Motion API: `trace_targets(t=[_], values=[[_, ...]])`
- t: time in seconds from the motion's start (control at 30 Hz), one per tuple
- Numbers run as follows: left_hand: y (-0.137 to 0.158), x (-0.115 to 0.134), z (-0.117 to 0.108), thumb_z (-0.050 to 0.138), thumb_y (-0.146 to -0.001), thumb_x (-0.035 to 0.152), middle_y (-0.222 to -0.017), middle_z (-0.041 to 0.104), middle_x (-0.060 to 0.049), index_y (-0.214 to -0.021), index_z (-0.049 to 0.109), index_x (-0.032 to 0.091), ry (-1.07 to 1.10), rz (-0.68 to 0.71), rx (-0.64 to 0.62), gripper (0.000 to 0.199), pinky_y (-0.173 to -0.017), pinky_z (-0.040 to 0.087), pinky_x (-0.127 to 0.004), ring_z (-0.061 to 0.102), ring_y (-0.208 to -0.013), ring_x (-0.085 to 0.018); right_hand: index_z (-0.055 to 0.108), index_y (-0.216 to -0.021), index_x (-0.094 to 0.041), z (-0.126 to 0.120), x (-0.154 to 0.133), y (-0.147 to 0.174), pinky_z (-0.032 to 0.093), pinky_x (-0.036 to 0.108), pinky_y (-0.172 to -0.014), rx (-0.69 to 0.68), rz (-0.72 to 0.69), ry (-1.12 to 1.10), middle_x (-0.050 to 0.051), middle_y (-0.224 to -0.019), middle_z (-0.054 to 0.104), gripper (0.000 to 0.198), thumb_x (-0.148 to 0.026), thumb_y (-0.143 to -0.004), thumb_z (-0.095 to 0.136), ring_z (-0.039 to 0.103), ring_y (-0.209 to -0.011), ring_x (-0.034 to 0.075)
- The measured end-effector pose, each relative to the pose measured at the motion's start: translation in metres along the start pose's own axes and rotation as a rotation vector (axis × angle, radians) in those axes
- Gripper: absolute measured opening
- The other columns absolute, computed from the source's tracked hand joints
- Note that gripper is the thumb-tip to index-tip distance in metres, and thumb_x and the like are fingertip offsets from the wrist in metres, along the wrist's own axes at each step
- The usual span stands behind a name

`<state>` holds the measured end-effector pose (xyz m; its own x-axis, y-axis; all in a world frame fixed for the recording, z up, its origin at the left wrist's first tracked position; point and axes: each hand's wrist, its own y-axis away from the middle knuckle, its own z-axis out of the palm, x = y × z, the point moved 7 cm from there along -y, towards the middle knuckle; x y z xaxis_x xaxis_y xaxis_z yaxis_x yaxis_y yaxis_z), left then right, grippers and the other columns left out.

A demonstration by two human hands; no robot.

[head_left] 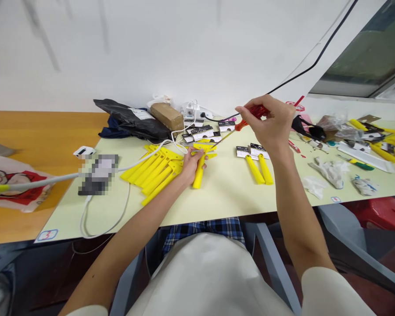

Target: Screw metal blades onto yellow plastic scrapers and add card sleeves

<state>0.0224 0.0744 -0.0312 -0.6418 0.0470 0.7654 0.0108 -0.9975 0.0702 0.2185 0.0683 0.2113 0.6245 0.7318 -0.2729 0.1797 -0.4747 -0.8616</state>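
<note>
My left hand (191, 166) is closed around a yellow-handled scraper (198, 176), its handle pointing toward me. In my right hand (273, 120), raised above the table, is a screwdriver with a red handle (242, 125). Its thin shaft (224, 138) slants down left to the scraper's head; whether the tip sits in a screw is too small to tell. Left of my left hand lies a fanned row of yellow plastic handles (151, 169). Two yellow-handled scrapers with printed blade covers (258, 169) lie to the right. More black-and-white printed covers (202, 131) lie behind.
A white cable (141, 164) crosses the left side near a blurred phone-like object (100, 173). Behind are a black plastic bag (134, 123) and a brown box (166, 115). Crumpled gloves (331, 171), a green-handled screwdriver (357, 163) and yellow tools (385, 151) lie at right.
</note>
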Motion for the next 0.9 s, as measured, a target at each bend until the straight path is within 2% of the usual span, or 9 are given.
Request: trace_targets(t=[0.27, 0.67, 0.9], values=[[-0.0004, -0.0013, 0.0003, 0.089, -0.075, 0.027, -0.099, 0.067, 0.001, -0.098, 0.044, 0.025, 0.012, -0.014, 0.003, 0.051, -0.044, 0.039, -0.017, 0.067, -0.072, -0.012, 0.072, -0.089, -0.026, 0.0021, 0.0082, 0.0036, 0.056, 0.038, -0.063, -0.003, 0.030, -0.003, 0.005, -0.082, 0.074, 0.029, -0.053, -0.096, 0.080, 0.066, -0.072, 0.021], [0.0017, 0.0012, 0.0018, 0.091, -0.075, 0.029, -0.097, 0.066, 0.001, -0.097, 0.045, 0.025, -0.006, -0.008, 0.019, 0.051, -0.044, 0.039, -0.017, 0.067, -0.072, -0.012, 0.072, -0.087, -0.026, 0.0001, 0.0011, -0.0008, 0.055, 0.036, -0.062, 0.021, 0.000, 0.040, 0.003, -0.079, 0.074, 0.026, -0.048, -0.095, 0.082, 0.064, -0.067, 0.019], [0.0039, -0.0009, 0.0035, 0.092, -0.074, 0.030, -0.096, 0.064, 0.002, -0.097, 0.043, 0.025, -0.007, -0.036, 0.012, 0.054, -0.045, 0.040, -0.016, 0.066, -0.073, -0.011, 0.071, -0.087, -0.025, 0.0051, 0.0013, -0.0014, 0.056, 0.037, -0.064, -0.020, 0.007, 0.014, 0.004, -0.079, 0.074, 0.029, -0.051, -0.096, 0.081, 0.064, -0.066, 0.019]])
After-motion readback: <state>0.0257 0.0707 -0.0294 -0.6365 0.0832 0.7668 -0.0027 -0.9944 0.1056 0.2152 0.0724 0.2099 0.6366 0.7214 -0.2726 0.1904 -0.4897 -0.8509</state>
